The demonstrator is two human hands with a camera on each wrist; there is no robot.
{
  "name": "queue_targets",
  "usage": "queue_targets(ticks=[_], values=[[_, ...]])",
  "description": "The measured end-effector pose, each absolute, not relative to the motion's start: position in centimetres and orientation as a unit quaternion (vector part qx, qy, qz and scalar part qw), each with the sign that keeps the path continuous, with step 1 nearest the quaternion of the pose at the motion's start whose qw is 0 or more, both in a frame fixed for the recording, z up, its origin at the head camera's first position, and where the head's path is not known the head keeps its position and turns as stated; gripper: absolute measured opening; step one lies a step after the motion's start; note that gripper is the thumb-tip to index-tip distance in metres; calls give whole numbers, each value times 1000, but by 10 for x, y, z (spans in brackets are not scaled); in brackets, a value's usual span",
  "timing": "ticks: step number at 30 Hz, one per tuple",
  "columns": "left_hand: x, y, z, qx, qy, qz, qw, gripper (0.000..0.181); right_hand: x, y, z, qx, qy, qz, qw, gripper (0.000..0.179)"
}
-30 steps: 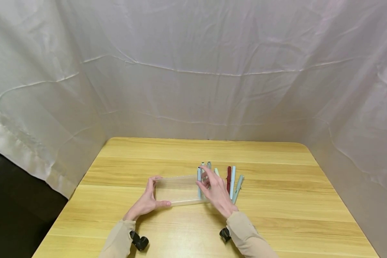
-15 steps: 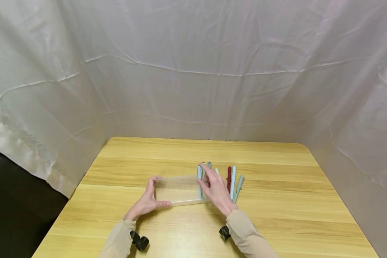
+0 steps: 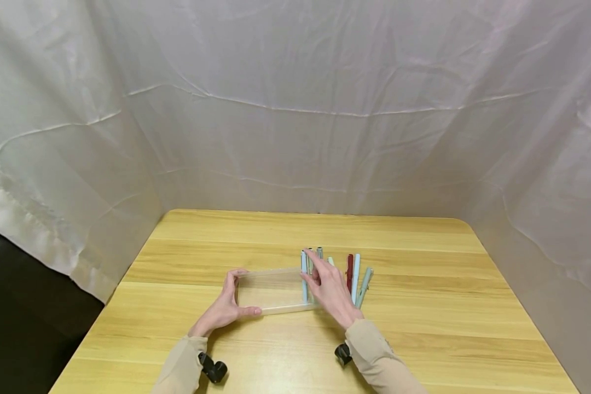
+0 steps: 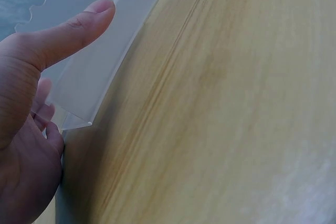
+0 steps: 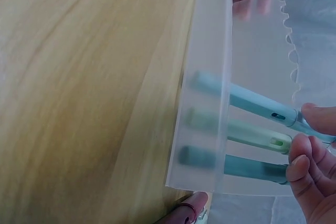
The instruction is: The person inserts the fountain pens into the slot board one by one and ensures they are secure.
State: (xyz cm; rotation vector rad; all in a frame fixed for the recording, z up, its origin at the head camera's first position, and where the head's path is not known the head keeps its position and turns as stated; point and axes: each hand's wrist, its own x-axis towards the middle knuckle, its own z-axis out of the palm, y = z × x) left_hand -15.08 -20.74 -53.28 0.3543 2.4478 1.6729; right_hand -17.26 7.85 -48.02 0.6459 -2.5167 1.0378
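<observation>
A translucent plastic pen tray (image 3: 271, 290) with a scalloped edge lies in the middle of the table. My left hand (image 3: 225, 307) grips its left end, thumb along the near wall and fingers round the far corner. My right hand (image 3: 332, 293) is over the tray's right end and pinches a light blue pen (image 5: 257, 102) between thumb and fingers. The pen's near end is tucked behind the tray's near wall. Beside it in the tray lie a pale green pen (image 5: 254, 136) and a teal pen (image 5: 252, 167), partly hidden by my right fingers.
Right of the tray, a dark red pen (image 3: 349, 273), another light blue pen (image 3: 356, 276) and a grey-green pen (image 3: 364, 287) lie on the wooden table (image 3: 448, 306). A pale green pen tip (image 3: 330, 261) shows behind my right hand. White curtains (image 3: 295, 153) surround the table.
The light blue pen has shifted slightly toward the table's far side and a little left, with my right fingers following. My left hand and the tray have stayed put.
</observation>
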Motion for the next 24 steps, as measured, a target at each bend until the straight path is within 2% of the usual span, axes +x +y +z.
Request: queue_targets(ticks=[24], values=[[-151, -206, -532, 111, 819, 557, 78, 101, -174, 78, -482, 222, -894, 353, 163, 61]])
